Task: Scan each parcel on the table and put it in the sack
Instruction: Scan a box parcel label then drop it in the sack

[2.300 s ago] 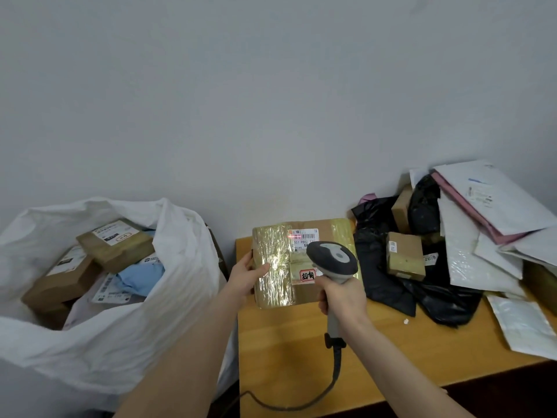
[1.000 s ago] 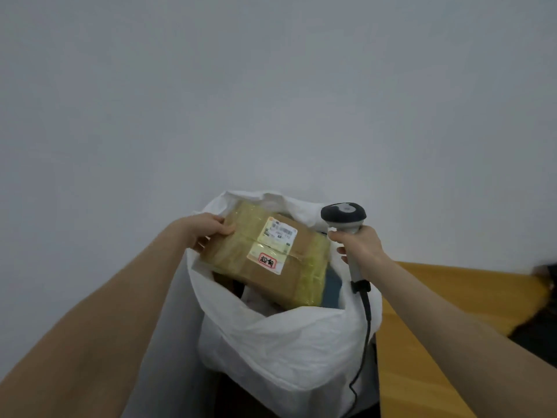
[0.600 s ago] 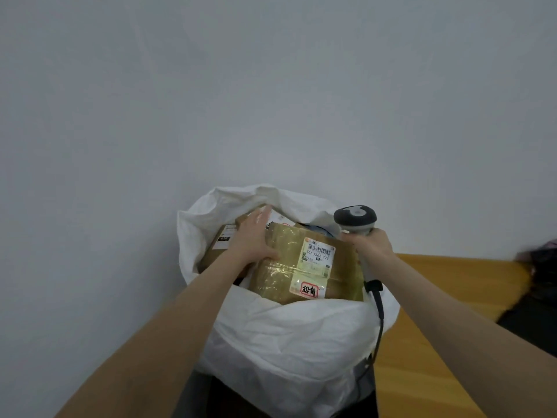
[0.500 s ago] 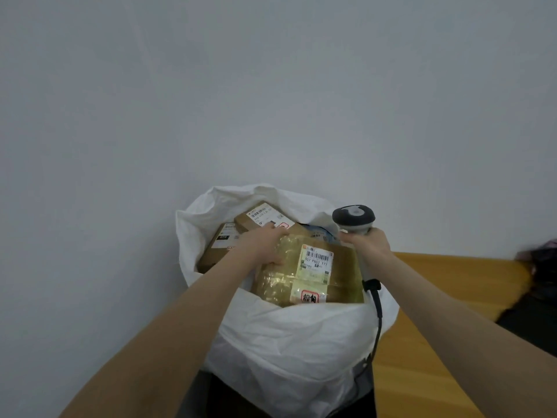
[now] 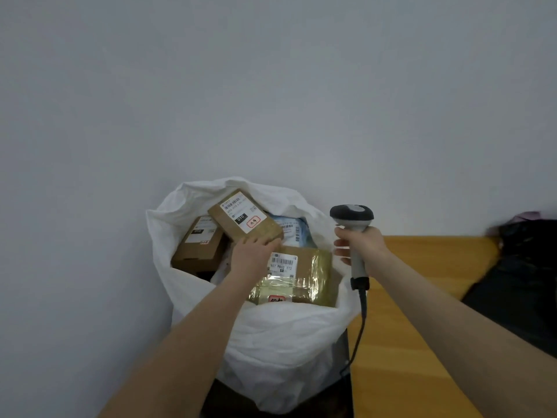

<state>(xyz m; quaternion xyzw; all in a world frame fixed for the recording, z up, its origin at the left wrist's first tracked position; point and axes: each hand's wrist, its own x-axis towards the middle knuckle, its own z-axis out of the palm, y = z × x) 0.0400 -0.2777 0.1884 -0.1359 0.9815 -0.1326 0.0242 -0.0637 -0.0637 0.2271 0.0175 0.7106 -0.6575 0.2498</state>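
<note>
Plain grey wall (image 5: 271, 86) backs the white sack (image 5: 286, 342), where brown boxes (image 5: 197, 248) sit at the left and the left hand (image 5: 251, 256) lies flat, fingers straight, on the taped parcel (image 5: 304, 276) resting in the sack's near side. Pressing it down level, below the rim, before lifting away should seat it well. To the right, the right hand (image 5: 361, 245) grips the scanner (image 5: 352, 217) upright beside the tabletop (image 5: 422, 297); its cable (image 5: 361, 321) wants keeping clear of the sack.
</note>
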